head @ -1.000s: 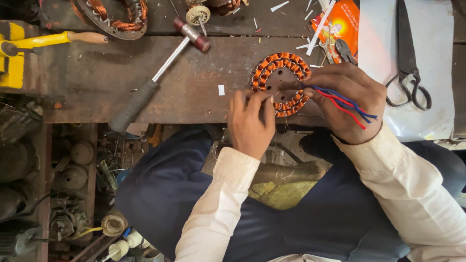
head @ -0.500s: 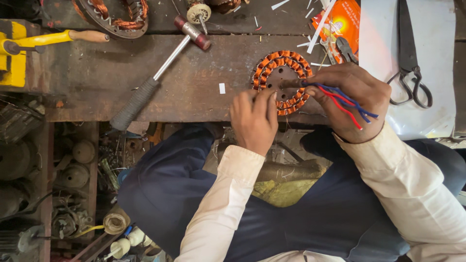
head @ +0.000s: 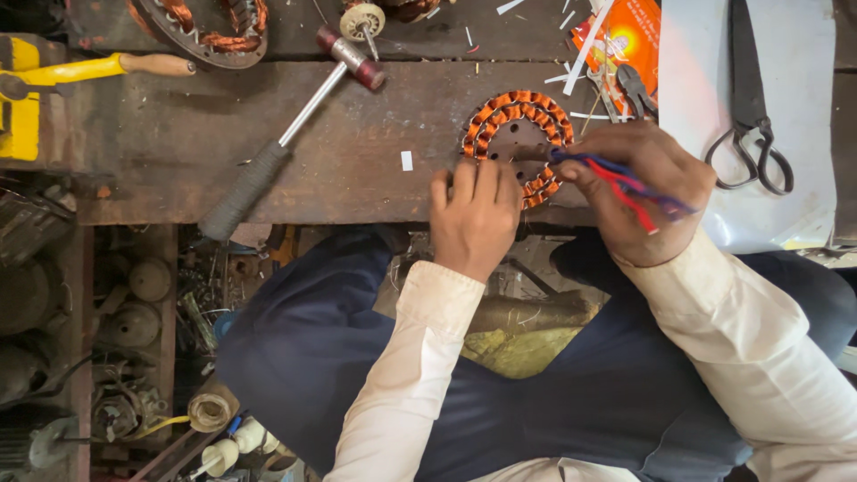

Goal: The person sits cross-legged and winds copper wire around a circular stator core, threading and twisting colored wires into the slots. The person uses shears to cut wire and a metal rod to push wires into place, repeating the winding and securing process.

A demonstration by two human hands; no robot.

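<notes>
Flat rectangular packet at about one o'clock on the workbench, bright orange and red with a yellow glow printed in the middle, tilted, partly under white strips and pliers, no screens or signs

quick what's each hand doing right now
Left hand: fingers resting on the copper-wound stator, no clear grip.
Right hand: closed on red and blue wires.

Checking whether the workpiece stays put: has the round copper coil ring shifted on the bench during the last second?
No. The coil ring lies in the same spot, just right of the hammer, with both the left hand and the right hand on it as before.
</notes>
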